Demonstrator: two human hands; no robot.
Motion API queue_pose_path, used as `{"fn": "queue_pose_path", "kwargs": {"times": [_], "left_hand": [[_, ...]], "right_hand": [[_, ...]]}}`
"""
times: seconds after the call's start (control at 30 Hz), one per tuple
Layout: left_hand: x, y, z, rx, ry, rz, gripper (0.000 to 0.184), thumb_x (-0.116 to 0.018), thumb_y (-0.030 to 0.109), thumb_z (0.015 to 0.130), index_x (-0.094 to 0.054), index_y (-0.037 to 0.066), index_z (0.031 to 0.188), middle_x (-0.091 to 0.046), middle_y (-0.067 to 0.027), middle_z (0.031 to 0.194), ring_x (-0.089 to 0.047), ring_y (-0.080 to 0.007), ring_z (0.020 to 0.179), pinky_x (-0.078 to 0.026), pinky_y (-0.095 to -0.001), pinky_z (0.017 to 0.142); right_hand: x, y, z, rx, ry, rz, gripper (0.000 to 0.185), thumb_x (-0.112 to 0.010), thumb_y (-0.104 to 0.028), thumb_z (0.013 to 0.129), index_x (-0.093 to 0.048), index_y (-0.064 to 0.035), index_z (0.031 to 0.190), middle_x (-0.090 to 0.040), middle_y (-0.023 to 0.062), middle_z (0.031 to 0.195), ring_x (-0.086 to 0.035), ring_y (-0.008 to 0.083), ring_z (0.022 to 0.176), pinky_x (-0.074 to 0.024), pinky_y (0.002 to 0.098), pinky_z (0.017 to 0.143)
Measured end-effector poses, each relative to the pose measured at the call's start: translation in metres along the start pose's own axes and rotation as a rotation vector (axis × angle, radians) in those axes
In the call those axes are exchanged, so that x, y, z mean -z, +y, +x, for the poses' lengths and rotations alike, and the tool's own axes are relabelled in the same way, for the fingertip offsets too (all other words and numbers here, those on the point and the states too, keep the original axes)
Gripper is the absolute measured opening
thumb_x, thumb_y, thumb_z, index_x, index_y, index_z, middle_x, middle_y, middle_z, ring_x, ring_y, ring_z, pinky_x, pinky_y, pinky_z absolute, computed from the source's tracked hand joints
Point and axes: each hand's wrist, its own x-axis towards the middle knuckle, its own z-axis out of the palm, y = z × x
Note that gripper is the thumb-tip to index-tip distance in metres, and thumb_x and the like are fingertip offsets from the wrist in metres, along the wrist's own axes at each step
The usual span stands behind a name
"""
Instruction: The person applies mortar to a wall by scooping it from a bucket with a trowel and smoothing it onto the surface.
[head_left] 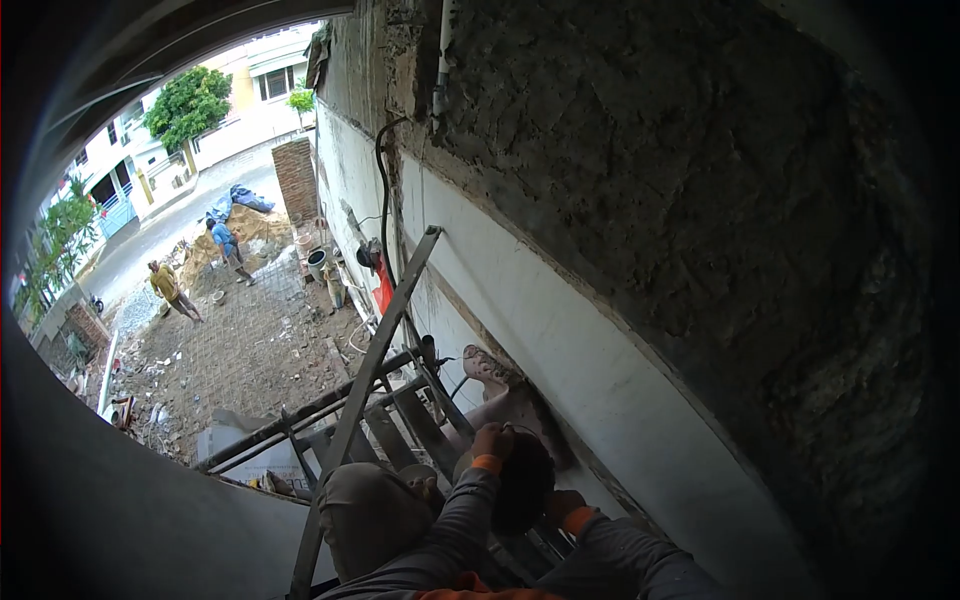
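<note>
A dark, rounded object (524, 482), too dim to identify, is between my two hands low in the view. My left hand (492, 440), above an orange cuff, has its fingers closed at the object's upper left edge. On the lower right side, my right hand (566, 504) is closed against the same object, with its fingers partly hidden. My bent knee (372, 515) is to the left of my forearms. Metal bars and slats (420, 425) lie just beyond my hands.
A long metal bar (372, 360) slants up to the white wall (560, 320). Rough dark plaster (680, 180) covers the upper right. Far below, two people (172, 289) (226, 244) stand on rubble ground by a sand pile. A black cable (381, 190) hangs along the wall.
</note>
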Motion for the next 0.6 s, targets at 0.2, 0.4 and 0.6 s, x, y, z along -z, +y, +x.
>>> {"fn": "queue_pose_path", "kwargs": {"times": [0.2,0.4,0.6], "left_hand": [[0.005,-0.004,0.006,0.011,0.014,0.043,0.037,-0.051,0.038,0.082,-0.065,0.004,0.078,-0.062,-0.0208,0.086,-0.058,-0.0394,0.085,-0.046,-0.0452,0.076],[-0.004,-0.03,0.019,-0.089,0.04,-0.04,0.039,-0.054,0.037,0.081,-0.064,0.001,0.073,-0.059,-0.0237,0.076,-0.058,-0.04,0.077,-0.045,-0.044,0.069],[-0.01,-0.05,0.039,-0.12,-0.002,-0.09,0.038,-0.059,0.034,0.077,-0.061,-0.003,0.066,-0.057,-0.0256,0.066,-0.059,-0.0389,0.068,-0.044,-0.0422,0.062]], "right_hand": [[-0.007,-0.035,-0.019,0.039,-0.027,0.137,0.032,-0.05,-0.035,0.081,-0.062,-0.0096,0.098,-0.064,0.0162,0.095,-0.063,0.0316,0.087,-0.051,0.044,0.073],[-0.101,-0.022,0.004,0.092,0.18,0.141,0.043,-0.05,-0.041,0.079,-0.052,-0.0157,0.114,-0.059,0.0176,0.106,-0.059,0.037,0.093,-0.0482,0.0455,0.081],[-0.009,-0.027,-0.035,-0.067,-0.066,0.411,0.049,-0.051,-0.045,0.079,-0.05,-0.0149,0.117,-0.057,0.0156,0.112,-0.057,0.0356,0.097,-0.0454,0.0445,0.084]]}}
